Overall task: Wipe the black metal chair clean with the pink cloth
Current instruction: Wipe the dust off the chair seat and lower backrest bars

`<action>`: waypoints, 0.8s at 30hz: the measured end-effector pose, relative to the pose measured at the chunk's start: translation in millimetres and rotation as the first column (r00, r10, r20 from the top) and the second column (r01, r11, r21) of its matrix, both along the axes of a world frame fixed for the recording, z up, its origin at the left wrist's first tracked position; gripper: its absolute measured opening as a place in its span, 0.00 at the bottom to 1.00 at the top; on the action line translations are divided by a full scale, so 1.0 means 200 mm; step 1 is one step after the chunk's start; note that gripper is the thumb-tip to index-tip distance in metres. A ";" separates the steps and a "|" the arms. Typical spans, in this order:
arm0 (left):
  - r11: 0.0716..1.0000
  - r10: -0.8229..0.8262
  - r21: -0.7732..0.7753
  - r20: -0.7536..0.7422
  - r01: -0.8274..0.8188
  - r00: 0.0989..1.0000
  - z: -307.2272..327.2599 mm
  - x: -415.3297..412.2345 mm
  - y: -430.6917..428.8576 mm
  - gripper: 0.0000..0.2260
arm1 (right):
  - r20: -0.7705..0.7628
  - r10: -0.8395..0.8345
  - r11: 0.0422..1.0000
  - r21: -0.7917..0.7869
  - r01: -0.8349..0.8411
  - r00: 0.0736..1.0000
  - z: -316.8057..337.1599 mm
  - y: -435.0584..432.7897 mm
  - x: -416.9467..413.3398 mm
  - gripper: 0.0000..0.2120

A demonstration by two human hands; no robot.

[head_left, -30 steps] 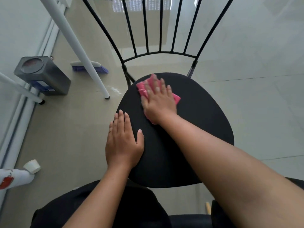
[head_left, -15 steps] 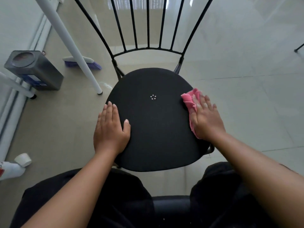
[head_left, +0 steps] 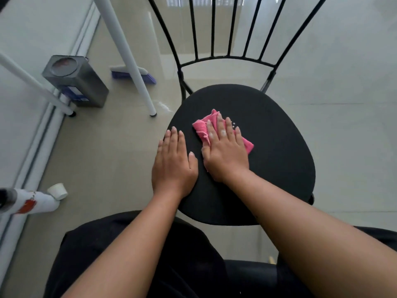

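Observation:
The black metal chair (head_left: pixel 279 151) stands in front of me, its round seat facing up and its barred backrest rising at the top. My right hand (head_left: pixel 225 153) lies flat with straight fingers on the pink cloth (head_left: pixel 203 126), pressing it onto the middle of the seat. The cloth shows to the left of and beyond my fingers and at the right of my palm; the rest is under the hand. My left hand (head_left: pixel 174 164) rests flat on the seat's left edge, right beside my right hand.
A grey metal tin (head_left: pixel 75 80) stands on the tiled floor at the left, near white table legs (head_left: pixel 126 52) and a purple brush head (head_left: pixel 131 75). A white bottle (head_left: pixel 32 201) lies at the lower left. My dark-clothed knees are below the seat.
My right hand has slid the pink cloth from the seat's right edge to its middle, next to my left hand. One second ago it was at the back left of the seat.

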State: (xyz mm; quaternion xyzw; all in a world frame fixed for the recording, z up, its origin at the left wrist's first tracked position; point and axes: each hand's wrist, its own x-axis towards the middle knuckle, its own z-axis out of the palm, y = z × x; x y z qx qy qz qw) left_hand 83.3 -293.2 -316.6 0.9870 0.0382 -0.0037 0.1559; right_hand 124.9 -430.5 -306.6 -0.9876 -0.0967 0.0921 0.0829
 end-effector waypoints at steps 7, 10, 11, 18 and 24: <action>0.992 -0.113 0.061 0.070 0.109 0.991 0.03 -0.02 -0.01 0.33 | 0.019 -0.024 0.989 0.145 0.021 1.000 0.06 -0.43 0.01 0.27; 0.924 -0.341 0.202 0.051 0.324 0.939 0.09 0.06 -0.17 0.32 | 0.047 -0.178 0.984 0.036 0.176 0.983 0.01 -0.59 -0.02 0.27; 0.893 -0.400 0.225 -0.001 0.390 0.917 0.10 0.11 -0.24 0.32 | 0.052 -0.186 0.983 0.014 0.185 0.981 -0.01 -0.60 -0.03 0.26; 0.928 -0.244 0.240 -0.188 0.286 0.951 0.08 0.36 -0.21 0.29 | 0.088 -0.207 0.978 0.012 0.206 0.974 -0.03 -0.58 -0.02 0.25; 0.944 0.035 0.330 -0.170 0.024 0.985 0.09 0.08 0.06 0.29 | 0.081 -0.218 0.976 0.042 0.215 0.973 -0.01 -0.57 -0.03 0.25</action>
